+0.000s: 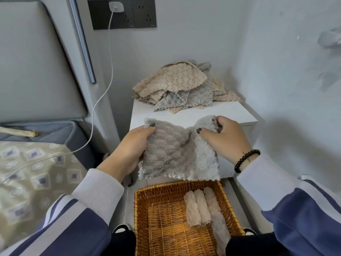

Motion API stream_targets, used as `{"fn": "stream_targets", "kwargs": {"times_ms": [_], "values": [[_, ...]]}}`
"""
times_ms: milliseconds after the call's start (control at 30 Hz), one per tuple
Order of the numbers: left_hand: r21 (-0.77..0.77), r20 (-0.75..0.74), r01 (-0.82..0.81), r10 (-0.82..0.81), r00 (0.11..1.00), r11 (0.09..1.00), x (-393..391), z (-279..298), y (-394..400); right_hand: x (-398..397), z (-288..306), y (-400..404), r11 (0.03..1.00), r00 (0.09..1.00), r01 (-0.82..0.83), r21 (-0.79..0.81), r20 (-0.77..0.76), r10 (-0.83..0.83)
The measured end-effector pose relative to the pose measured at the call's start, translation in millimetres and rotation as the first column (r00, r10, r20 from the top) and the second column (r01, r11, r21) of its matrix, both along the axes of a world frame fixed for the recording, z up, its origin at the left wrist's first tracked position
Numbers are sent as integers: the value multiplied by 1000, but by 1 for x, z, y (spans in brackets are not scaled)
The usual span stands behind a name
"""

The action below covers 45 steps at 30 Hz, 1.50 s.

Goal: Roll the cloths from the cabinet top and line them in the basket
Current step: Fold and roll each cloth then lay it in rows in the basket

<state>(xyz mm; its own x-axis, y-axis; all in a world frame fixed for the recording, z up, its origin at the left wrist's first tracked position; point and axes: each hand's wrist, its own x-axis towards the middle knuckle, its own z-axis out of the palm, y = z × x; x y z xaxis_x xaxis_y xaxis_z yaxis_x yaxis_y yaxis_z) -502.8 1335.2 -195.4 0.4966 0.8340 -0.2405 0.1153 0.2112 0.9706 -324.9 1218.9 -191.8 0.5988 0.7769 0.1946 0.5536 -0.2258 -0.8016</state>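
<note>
Both hands grip the grey cloth (177,152) above the basket (142,204): left hand (132,148) pinches its left edge, right hand (223,137) curls round the folded right corner.

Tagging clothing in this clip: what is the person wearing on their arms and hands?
Both arms have blue sleeves with white stripes and white ribbed cuffs. The left hand and right hand have dark-painted nails. A black bead bracelet circles the right wrist.
</note>
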Motion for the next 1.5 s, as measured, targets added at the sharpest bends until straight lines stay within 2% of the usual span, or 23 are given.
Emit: {"fn": "stream_targets", "kwargs": {"times_ms": [333,467,600,800,933,1067,1100,1167,1233,1300,1367,1500], "values": [[-52,75,177,-173,982,983,23,-6,-23,-28,-7,1,986,985,-167,18,-45,167],[-41,95,258,-253,963,965,24,-7,-24,-31,-5,-3,976,971,-214,31,-106,216],[-67,155,308,-295,943,949,25,-7,-25,-32,-3,-6,946,919,-324,26,-231,321],[34,216,360,-358,908,932,21,-11,-25,-28,-4,-10,922,883,-383,60,-268,385],[29,194,235,-236,952,972,24,-14,-26,-25,-1,-15,923,893,-362,133,-236,384],[-45,221,117,-104,970,992,27,-12,-28,-10,6,-17,972,993,-88,219,-53,102],[-60,232,95,-78,970,994,26,-11,-28,-3,5,-16,974,996,-23,224,-77,41],[-88,268,59,-34,963,994,25,-8,-28,7,3,-15,992,976,13,123,-219,15],[-124,305,30,10,952,992,24,-5,-28,10,0,-13,998,912,-67,-2,-405,60],[-156,327,10,42,944,988,24,-3,-29,6,-5,-13,988,843,-148,-40,-528,105],[-168,325,1,55,944,986,24,-2,-29,1,-7,-14,980,819,-197,-7,-551,160],[-152,284,9,35,958,988,23,0,-28,-1,-9,-17,980,865,-198,22,-466,185]]}}
